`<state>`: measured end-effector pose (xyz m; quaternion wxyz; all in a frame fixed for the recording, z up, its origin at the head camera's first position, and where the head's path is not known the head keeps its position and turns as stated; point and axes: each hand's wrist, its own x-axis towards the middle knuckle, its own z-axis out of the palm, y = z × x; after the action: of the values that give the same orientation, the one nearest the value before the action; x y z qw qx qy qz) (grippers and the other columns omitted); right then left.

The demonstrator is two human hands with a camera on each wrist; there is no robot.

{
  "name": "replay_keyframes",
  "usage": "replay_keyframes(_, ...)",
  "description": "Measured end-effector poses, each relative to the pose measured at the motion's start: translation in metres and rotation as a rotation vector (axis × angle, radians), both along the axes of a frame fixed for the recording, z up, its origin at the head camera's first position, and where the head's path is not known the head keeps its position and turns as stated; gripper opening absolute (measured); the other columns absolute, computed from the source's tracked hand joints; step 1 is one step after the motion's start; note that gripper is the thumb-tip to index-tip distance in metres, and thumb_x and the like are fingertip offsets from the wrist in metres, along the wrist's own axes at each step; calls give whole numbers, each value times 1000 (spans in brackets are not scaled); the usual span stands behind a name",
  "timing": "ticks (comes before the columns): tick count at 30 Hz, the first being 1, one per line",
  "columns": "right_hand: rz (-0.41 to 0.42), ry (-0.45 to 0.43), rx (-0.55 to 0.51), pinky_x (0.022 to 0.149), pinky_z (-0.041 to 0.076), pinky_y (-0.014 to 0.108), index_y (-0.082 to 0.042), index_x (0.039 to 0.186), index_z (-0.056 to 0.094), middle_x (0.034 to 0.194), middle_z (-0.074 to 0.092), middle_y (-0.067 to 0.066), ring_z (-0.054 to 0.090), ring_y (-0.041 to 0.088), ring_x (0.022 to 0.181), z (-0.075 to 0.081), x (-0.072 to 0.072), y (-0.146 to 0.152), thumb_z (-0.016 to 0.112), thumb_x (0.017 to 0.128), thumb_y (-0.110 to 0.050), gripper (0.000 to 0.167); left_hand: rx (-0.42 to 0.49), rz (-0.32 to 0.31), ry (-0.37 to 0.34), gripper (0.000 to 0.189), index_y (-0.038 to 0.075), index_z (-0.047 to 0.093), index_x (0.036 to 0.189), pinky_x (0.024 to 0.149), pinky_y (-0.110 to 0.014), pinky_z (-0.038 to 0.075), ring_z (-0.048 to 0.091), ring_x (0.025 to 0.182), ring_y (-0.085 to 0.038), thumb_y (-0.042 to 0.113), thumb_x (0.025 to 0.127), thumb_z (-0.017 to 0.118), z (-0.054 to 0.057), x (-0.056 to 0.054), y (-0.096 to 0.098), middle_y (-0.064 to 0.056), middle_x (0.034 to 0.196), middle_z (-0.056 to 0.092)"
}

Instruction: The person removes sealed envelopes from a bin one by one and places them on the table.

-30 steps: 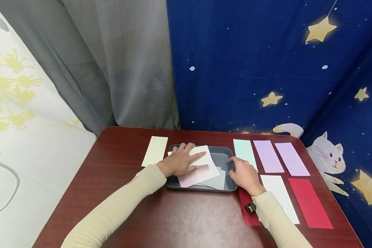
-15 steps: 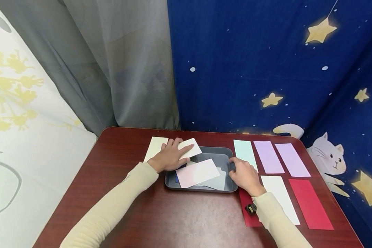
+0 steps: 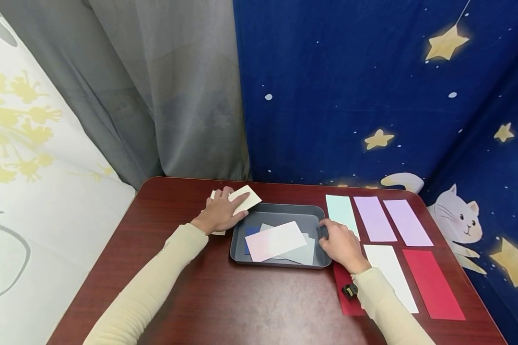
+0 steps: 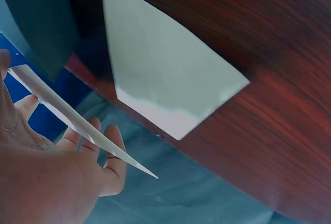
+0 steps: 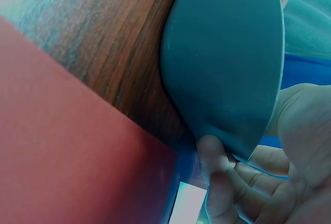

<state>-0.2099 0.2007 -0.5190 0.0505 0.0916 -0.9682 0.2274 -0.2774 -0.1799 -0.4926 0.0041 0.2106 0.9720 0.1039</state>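
Observation:
My left hand (image 3: 219,213) holds a cream paper card (image 3: 247,198) beyond the back left corner of the grey tray (image 3: 285,216). In the left wrist view that card shows nearly edge-on between thumb and fingers. Just below the hand, a second cream card (image 4: 160,63) lies flat on the table, partly covered in the head view. My right hand (image 3: 342,243) grips the tray's right rim, thumb and fingers on either side of its wall (image 5: 222,63). Inside the tray, a pink-and-white card (image 3: 276,241) overlaps light grey cards (image 3: 309,251) and a blue one (image 3: 252,231).
Right of the tray lie a mint card (image 3: 342,211), two lilac cards (image 3: 374,218), a white card (image 3: 390,278) and a bright red card (image 3: 433,282). A darker red card (image 3: 344,302) lies partly under the right forearm. Curtains hang behind the table (image 3: 259,306).
My left hand has lifted the cream card out of the tray and carried it left, over toward the other cream card. The right hand has stayed at the tray's rim.

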Motion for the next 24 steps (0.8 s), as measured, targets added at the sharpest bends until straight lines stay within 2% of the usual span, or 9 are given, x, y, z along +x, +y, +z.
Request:
replay_keyframes(9,7,5,-5,54,48,41,1,131,72,122,76,21,58,25,66,0,0,0,72,89,-2,42,25,105,-22,67,23,42,170,96,-68,42,39,137,-50,51,110,50,-9,-8,-22,-31,156,36)
replay_keyframes(18,5,-8,-1,56,48,42,0,131,72,122,76,20,59,26,68,1,1,0,73,89,-3,42,16,334,-72,70,15,35,171,102,-76,37,35,138,-56,51,111,43,-12,-10,-37,-37,152,32)
replay_keyframes(24,9,-9,-2,56,48,42,1,131,72,121,76,19,59,25,69,2,1,0,72,90,-3,42,26,415,-81,70,11,31,171,107,-79,33,30,144,-60,49,112,40,-13,-13,-50,-42,156,26)
